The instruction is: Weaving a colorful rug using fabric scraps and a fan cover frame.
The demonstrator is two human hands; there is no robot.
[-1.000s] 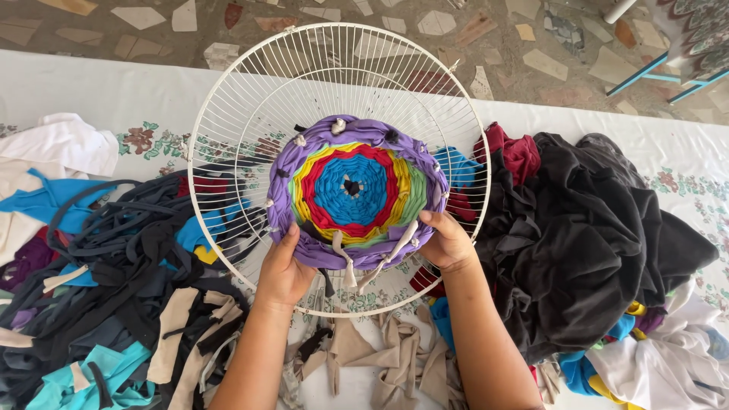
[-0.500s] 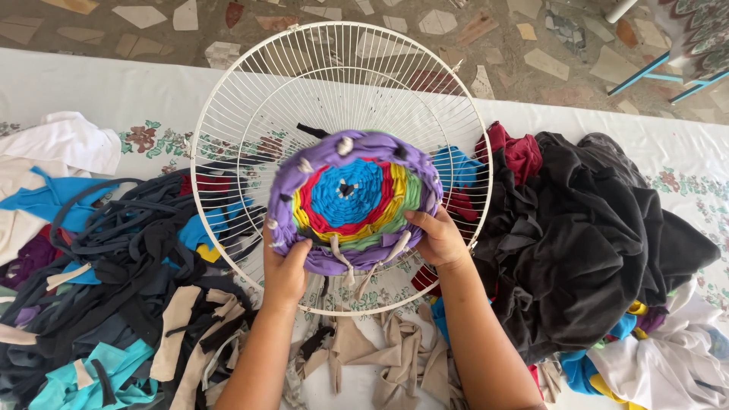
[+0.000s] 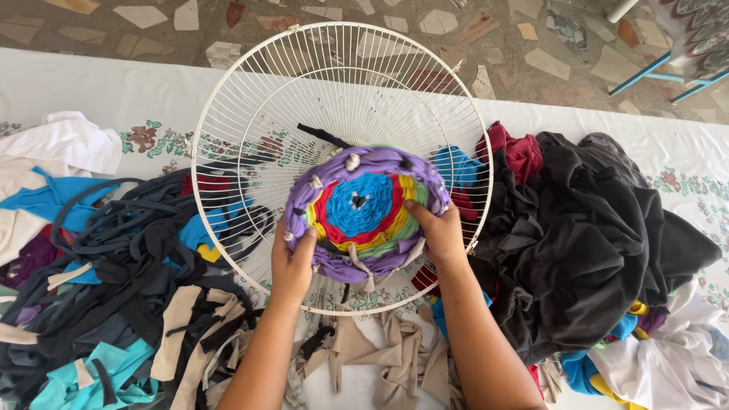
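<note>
The frame's lower edge is cutting off both forearms, and the grill point(image 3: 342, 91) is hiding part of the cloth under it. One round woven mat point(image 3: 363, 212) is sitting at the centre of one white wire grill. Two hands are gripping it: the left hand point(image 3: 292, 262) is clasping its lower left rim, the right hand point(image 3: 437, 231) its right rim. Strips point(image 3: 114, 304) are lying in a heap to the left, dark clothes point(image 3: 600, 235) to the right, all on a flowered white table point(image 3: 114, 91) above a stone-chip floor point(image 3: 531, 53).
</note>
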